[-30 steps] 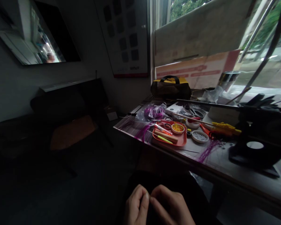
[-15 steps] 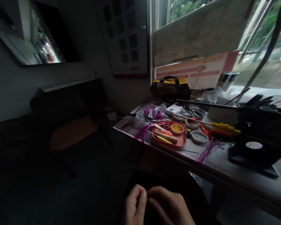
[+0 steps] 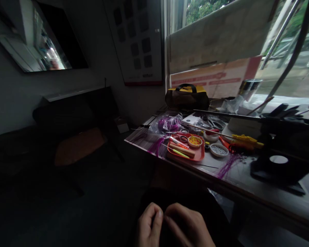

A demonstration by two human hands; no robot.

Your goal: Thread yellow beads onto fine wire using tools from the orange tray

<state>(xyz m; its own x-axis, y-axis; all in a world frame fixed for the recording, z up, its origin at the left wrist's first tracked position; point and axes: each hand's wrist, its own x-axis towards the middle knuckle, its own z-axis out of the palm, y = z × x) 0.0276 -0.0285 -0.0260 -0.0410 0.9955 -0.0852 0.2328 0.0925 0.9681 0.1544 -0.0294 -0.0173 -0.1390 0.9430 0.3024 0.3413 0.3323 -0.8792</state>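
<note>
Low in the view, over my dark lap, my left hand (image 3: 150,224) and my right hand (image 3: 187,224) are close together with fingertips almost meeting. The left thumb presses against its bent index finger in a pinch. Curled fingers and thumb also bring the right hand to a pinch. Whatever lies between the fingertips, if anything, is too small and dark to make out. Beyond the hands, on the table (image 3: 237,185), a red tray (image 3: 201,156) holds a lime-handled tool (image 3: 181,153), a wooden stick, pens and a small bowl of orange and yellow bits (image 3: 195,141).
A bowl of pale beads (image 3: 219,150) and purple strands (image 3: 228,166) lie right of the tray. Plastic bags with purple material (image 3: 170,123), a yellow-black bag (image 3: 187,97) and a black stand (image 3: 275,175) are on the table. A chair (image 3: 79,145) stands at left.
My hands have drawn very slightly apart at the fingertips, the right one shifting a little to the right. The things on the table look the same.
</note>
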